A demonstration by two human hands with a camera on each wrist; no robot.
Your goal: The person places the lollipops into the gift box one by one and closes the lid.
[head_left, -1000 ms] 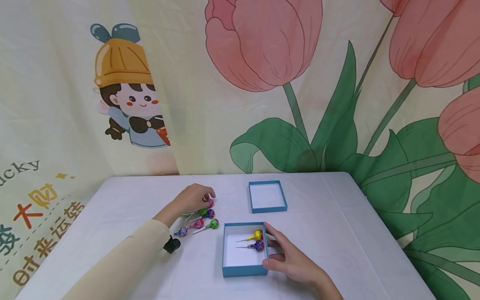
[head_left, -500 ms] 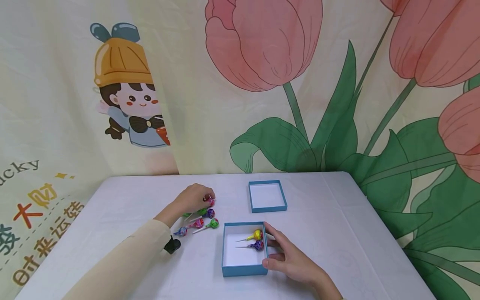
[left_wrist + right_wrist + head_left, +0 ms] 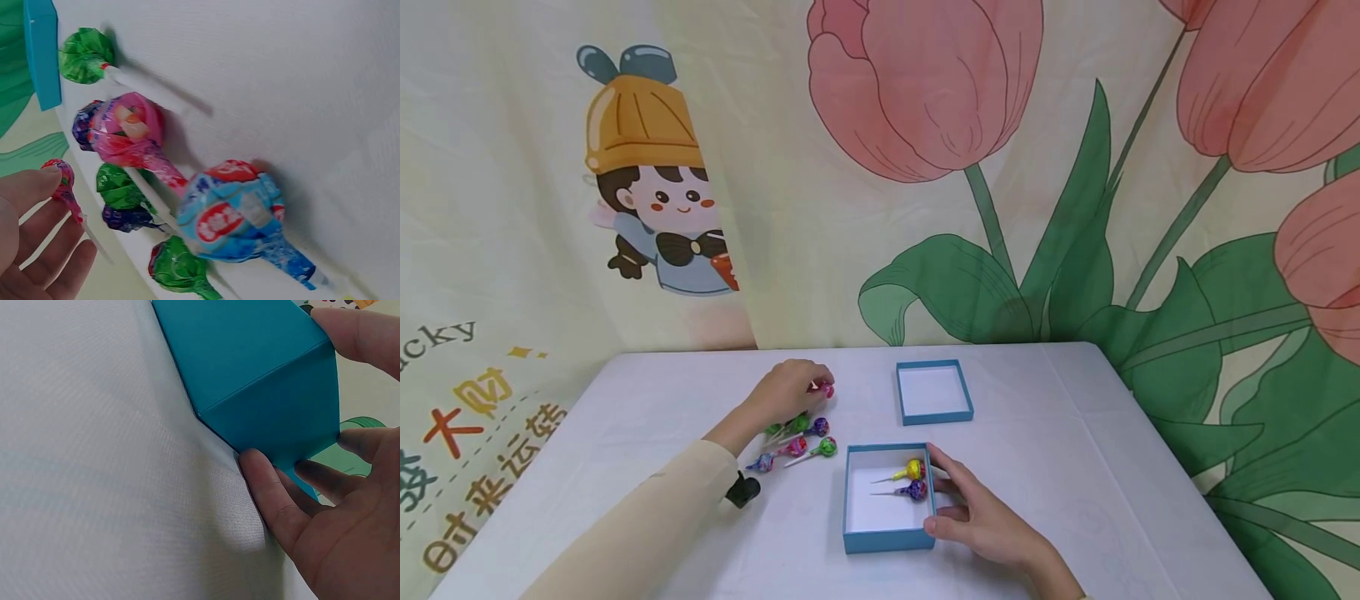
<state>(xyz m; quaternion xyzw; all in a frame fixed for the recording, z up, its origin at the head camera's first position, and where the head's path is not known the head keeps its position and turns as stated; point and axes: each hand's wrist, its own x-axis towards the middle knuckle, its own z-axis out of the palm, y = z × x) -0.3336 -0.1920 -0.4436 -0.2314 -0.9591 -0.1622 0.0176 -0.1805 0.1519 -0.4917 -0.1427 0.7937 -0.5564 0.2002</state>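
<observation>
My left hand [image 3: 784, 393] pinches a pink-red wrapped lollipop [image 3: 65, 181] between thumb and fingers, raised off the table with its white stick pointing down. Beneath and beside that hand lie several lollipops, among them a green one [image 3: 827, 447], a pink one [image 3: 797, 447] and a blue one [image 3: 231, 212]. At the right side of a blue open box [image 3: 889, 542], my right hand [image 3: 976, 510] grips the wall, its thumb at the near corner and a finger at the far one. Inside the box lie a yellow lollipop [image 3: 915, 470] and a purple lollipop [image 3: 916, 490], side by side.
A shallow blue lid [image 3: 935, 392] with a white inside lies behind the box. White cloth [image 3: 1060, 450] covers the table, and a printed tulip curtain [image 3: 925, 92] hangs behind it. A black wrist camera [image 3: 743, 490] sits at the left sleeve.
My left hand has risen slightly away from the pile, lifting the pink-red lollipop with it. The right hand and the box have stayed in place.
</observation>
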